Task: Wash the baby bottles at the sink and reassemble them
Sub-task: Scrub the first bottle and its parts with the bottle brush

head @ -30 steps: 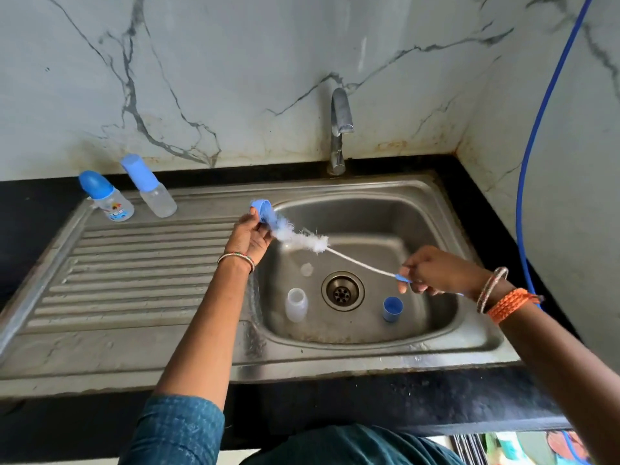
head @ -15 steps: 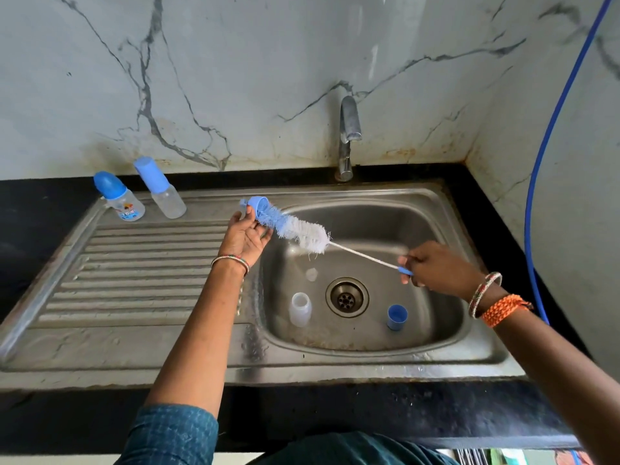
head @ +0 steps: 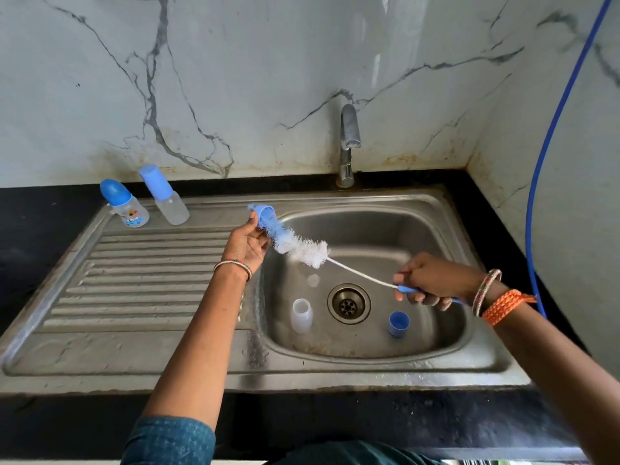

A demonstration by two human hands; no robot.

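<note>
My left hand (head: 246, 245) holds a small blue bottle ring (head: 266, 214) over the left rim of the sink basin (head: 436, 226). My right hand (head: 427, 280) grips the blue handle of a bottle brush (head: 303, 246), whose white and blue bristles pass through the ring. Down in the basin stand a clear bottle body (head: 301, 315) left of the drain and a blue cap (head: 399, 324) right of it. A small clear round piece (head: 313, 280) lies on the basin floor. Two capped baby bottles (head: 124, 203) (head: 164, 194) stand at the back of the drainboard.
The tap (head: 349, 142) rises behind the basin with no water running. The ribbed steel drainboard (head: 141, 283) stretches to the left. A blue hose (head: 550, 156) hangs down the right wall. Black countertop (head: 40, 223) surrounds the sink.
The brush has been pushed further through the blue ring, and both hands have shifted slightly while the camera moved.
</note>
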